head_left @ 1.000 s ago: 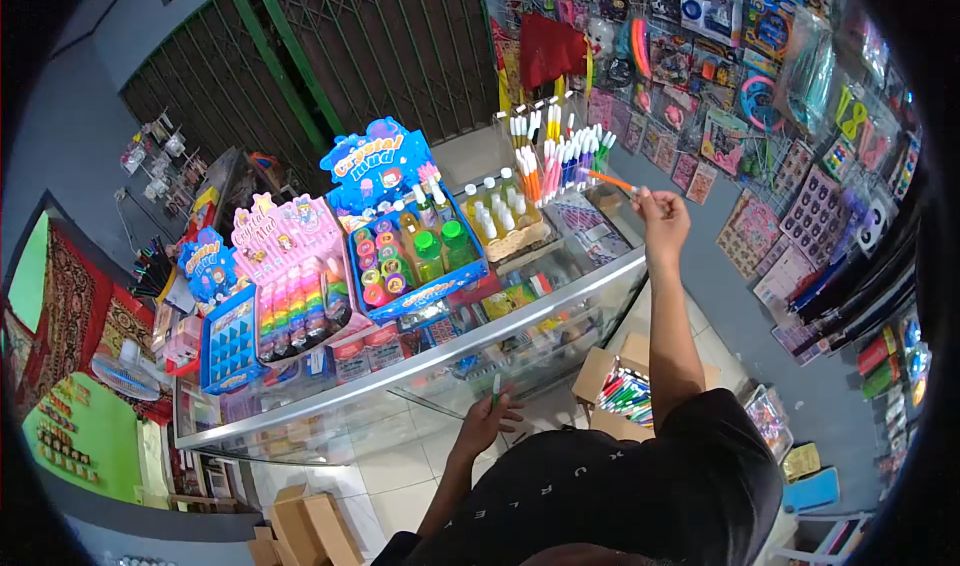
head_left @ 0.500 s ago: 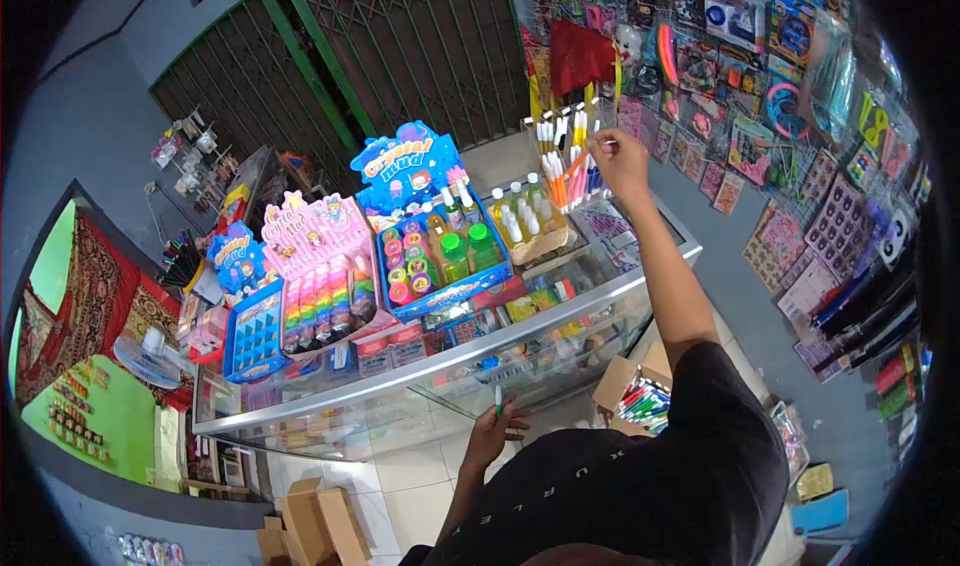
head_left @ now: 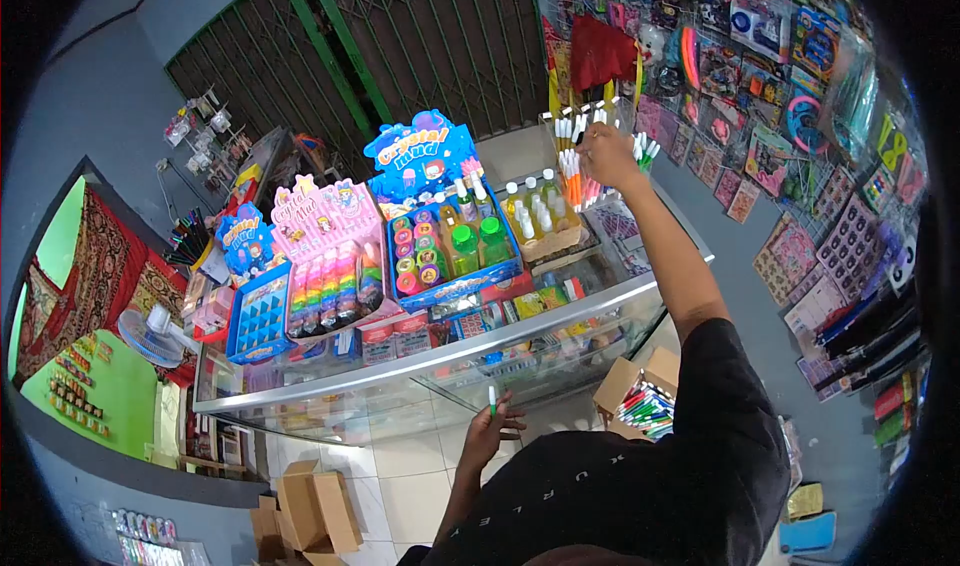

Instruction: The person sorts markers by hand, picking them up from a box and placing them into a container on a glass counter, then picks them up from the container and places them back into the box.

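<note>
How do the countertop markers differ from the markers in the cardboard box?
The countertop markers stand upright, loosely grouped by colour; the boxed markers lie jumbled, colours mixed. The countertop markers are up on the glass counter, while the boxed markers sit lower, beside it. Both sets include green.

you will see a pink display box (head_left: 335,216) standing between two blue display boxes (head_left: 425,156). note the fan (head_left: 150,338) near the patterned curtain (head_left: 92,256); locate the folding gate (head_left: 440,51) at the rear and an open carton (head_left: 338,511) on the floor.
</note>
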A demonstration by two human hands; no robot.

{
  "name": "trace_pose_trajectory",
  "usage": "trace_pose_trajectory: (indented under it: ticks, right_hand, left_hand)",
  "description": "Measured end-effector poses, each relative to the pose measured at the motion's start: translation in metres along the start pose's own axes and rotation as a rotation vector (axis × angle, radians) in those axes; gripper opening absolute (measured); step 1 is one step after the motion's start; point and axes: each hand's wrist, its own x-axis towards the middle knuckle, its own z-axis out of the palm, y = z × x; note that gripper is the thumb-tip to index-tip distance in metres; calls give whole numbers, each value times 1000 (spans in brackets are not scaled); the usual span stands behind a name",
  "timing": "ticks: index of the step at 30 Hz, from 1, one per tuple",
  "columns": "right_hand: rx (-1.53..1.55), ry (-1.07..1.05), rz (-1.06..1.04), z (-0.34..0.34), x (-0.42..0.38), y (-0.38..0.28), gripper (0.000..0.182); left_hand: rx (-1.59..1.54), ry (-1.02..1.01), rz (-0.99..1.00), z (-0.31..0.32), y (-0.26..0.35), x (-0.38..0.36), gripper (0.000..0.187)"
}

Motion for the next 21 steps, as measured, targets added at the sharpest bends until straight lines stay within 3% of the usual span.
trace_pose_trajectory:
  ticks: [4, 6, 8, 9, 12, 15, 19, 21]
  right_hand:
    - [414, 393, -84, -9, -25, -8, 32]
    - [935, 329, 123, -15, -59, -27, 26]
    - [1027, 330, 225, 0, -106, -41, 17]
    - [1225, 230, 293, -1, -131, -54, 13]
    - [1357, 41, 242, 12, -192, -76, 12]
    - [1401, -122, 381, 0, -228, -107, 22]
    - [1548, -355, 306, 11, -264, -126, 25]
    - [1406, -549, 269, -15, -269, -148, 24]
  left_hand:
    - [-231, -27, 42, -10, 5, 10, 65]
    - [-376, -37, 98, -12, 18, 18, 66]
    - [-455, -41, 171, -7, 45, 22, 65]
    - [-469, -61, 216, -6, 55, 25, 64]
    - [-457, -85, 254, -5, 73, 33, 61]
    - [-386, -8, 294, 8, 88, 34, 59]
    - [58, -77, 125, 4, 59, 49, 39]
    - [167, -81, 29, 14, 37, 52, 30]
